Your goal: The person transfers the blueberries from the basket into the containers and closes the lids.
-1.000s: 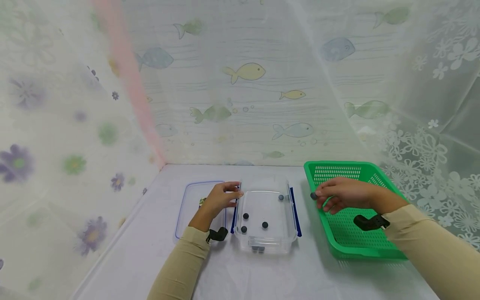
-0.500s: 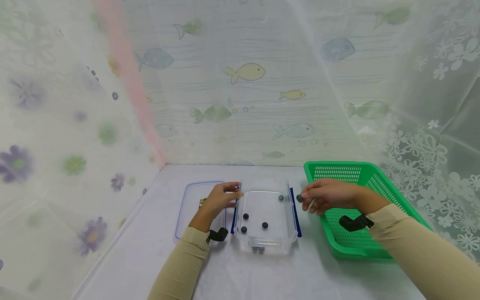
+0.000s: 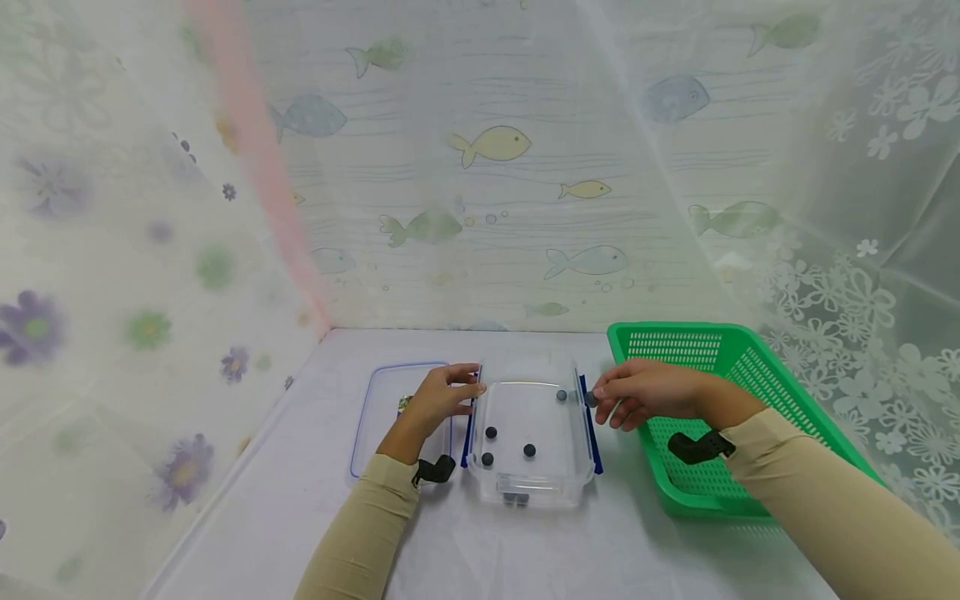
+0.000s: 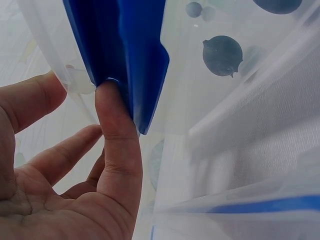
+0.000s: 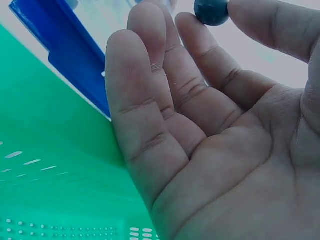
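A clear plastic box (image 3: 555, 493) stands on the white table with its blue side clips folded down. My left hand (image 3: 431, 406) grips its left wall, thumb at the rim; in the left wrist view a fingertip (image 4: 110, 100) touches the blue clip (image 4: 145, 55). Over the box's right edge, my right hand (image 3: 660, 392) pinches a small dark ball (image 5: 211, 11) between thumb and index finger, the other fingers loosely bent. Several similar dark balls, one of them at the front left (image 3: 487, 459), lie inside the box.
A green perforated basket (image 3: 675, 505) stands to the right, beneath my right forearm. Left of the box lies a clear lid (image 3: 390, 387) with a blue-edged seal; a small patterned item (image 3: 403, 405) on it is mostly hidden by my left hand. Patterned curtains (image 3: 480, 208) enclose the table.
My right hand has moved left from above the basket's edge to the box's right rim, carrying the dark ball. The left hand and box have stayed still.
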### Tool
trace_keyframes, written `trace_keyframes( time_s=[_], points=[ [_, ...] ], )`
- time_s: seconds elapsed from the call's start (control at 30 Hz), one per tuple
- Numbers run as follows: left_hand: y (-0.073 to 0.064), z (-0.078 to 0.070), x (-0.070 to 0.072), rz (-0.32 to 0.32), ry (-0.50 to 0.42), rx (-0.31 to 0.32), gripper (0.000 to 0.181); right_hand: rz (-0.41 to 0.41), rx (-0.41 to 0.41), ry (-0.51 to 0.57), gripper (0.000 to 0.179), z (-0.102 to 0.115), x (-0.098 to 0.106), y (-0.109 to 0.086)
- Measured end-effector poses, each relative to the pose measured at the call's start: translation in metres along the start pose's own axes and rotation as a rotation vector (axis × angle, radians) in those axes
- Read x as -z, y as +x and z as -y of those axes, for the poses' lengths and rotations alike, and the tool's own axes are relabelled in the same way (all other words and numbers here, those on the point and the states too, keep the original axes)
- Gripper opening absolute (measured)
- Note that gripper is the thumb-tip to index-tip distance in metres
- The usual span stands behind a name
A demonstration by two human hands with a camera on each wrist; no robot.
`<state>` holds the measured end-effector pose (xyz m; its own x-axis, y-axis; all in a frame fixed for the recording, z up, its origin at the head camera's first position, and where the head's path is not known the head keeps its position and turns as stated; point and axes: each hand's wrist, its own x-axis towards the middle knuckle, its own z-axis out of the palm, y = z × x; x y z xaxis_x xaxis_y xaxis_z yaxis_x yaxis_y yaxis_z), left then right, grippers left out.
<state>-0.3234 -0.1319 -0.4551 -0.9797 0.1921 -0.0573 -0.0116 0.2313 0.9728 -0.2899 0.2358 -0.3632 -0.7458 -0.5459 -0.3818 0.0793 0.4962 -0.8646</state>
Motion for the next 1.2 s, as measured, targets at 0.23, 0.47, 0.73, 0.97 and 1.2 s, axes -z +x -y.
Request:
trace_keyframes(
  time_s=[0.23, 0.47, 0.73, 0.97, 1.2],
  points=[
    [0.002, 0.003, 0.001, 0.002, 0.004, -0.001, 0.062, 0.007, -0.008, -0.003, 0.036, 0.004, -0.005, -0.001],
    [-0.001, 0.004, 0.001, 0.016, -0.023, 0.008, 0.062, -0.015, -0.009, -0.034, 0.038, 0.003, -0.007, -0.001],
    [0.000, 0.000, 0.000, 0.015, -0.016, -0.006, 0.062, -0.022, -0.001, -0.033, 0.039, -0.001, -0.004, -0.001],
    [0.002, 0.002, 0.000, 0.016, -0.011, 0.002, 0.061, -0.010, 0.022, -0.033, 0.033, -0.003, -0.002, -0.006],
    [0.002, 0.001, -0.001, 0.013, -0.015, -0.001, 0.061, -0.030, 0.024, -0.027, 0.031, -0.008, 0.007, -0.015]
  ],
)
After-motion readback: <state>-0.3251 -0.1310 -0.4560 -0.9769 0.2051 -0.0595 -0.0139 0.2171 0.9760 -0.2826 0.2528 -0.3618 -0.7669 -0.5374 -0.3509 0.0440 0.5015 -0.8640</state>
